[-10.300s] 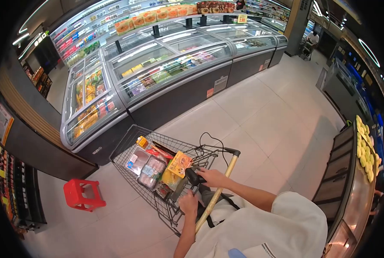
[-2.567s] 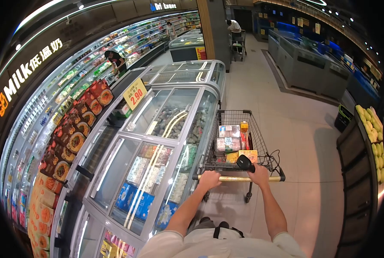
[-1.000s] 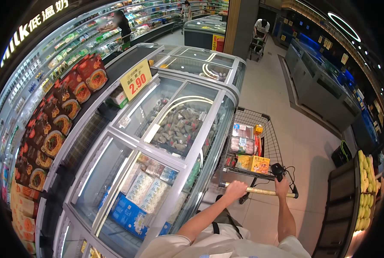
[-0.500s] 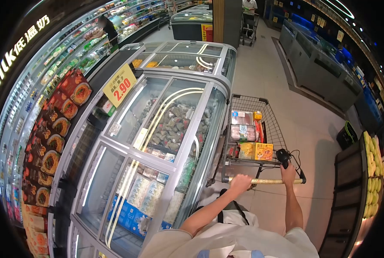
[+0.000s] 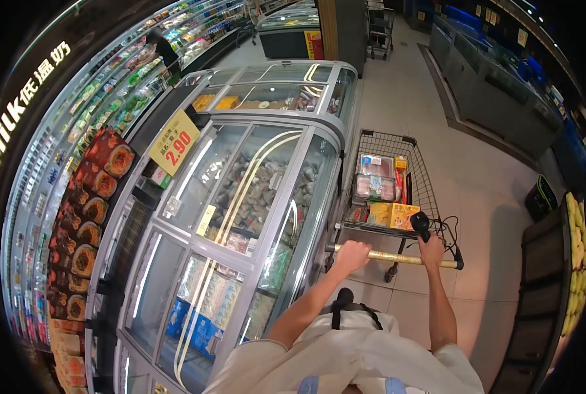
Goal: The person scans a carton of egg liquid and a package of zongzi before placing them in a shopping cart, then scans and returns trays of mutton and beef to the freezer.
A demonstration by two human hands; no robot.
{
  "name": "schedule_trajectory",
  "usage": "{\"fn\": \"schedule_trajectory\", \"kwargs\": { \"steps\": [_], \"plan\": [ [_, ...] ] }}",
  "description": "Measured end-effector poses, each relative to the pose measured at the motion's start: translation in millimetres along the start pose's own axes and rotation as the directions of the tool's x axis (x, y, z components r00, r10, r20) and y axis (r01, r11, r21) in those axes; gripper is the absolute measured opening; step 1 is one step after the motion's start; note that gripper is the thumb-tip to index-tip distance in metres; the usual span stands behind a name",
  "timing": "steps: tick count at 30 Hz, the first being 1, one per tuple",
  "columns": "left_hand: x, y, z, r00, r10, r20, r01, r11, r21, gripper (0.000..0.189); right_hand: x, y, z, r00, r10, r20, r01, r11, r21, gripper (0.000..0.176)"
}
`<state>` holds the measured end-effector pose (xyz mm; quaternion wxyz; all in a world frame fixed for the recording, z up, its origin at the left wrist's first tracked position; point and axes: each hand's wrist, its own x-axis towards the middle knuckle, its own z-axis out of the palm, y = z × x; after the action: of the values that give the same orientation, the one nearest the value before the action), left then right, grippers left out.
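My left hand (image 5: 353,256) is wrapped round the left part of the yellowish cart handle (image 5: 398,258). Near the handle's right end, my right hand (image 5: 431,251) is closed round a black device (image 5: 420,223) with a rounded head; a black cable loops to its right. Beyond the handle, the wire shopping cart (image 5: 426,187) holds clear trays of packaged food (image 5: 376,188), yellow-orange boxes (image 5: 403,216) and a red package. Whether my right fingers also touch the handle is hard to tell.
Glass-topped freezers (image 5: 250,261) run along the cart's left, with a yellow price sign (image 5: 173,142). Dark tanks (image 5: 503,98) line the right aisle. A dark produce stand (image 5: 536,282) and black basket (image 5: 540,198) are at right. A person (image 5: 166,51) stands by the far-left shelves.
The view has turned slightly. The cart handle and both hands appear higher and a little to the left, still gripping. The person with a cart in the far aisle is now mostly cut off at the top.
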<state>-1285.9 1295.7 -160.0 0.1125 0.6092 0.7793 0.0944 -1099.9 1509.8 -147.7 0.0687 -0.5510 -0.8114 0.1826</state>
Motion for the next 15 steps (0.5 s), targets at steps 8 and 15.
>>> {"fn": "schedule_trajectory", "kwargs": {
  "steps": [8,15],
  "plan": [
    [28.0,-22.7,5.4,0.997,-0.020,-0.077,0.021,1.000,0.015,0.019,23.6,-10.0,6.4,0.999,-0.007,0.037,0.007,1.000,0.001,0.037],
    [39.9,-25.0,0.0,0.998,-0.058,-0.030,0.058,0.998,0.013,0.022,33.9,-14.8,9.3,1.000,-0.013,0.017,0.014,1.000,-0.013,0.036]
  ]
}}
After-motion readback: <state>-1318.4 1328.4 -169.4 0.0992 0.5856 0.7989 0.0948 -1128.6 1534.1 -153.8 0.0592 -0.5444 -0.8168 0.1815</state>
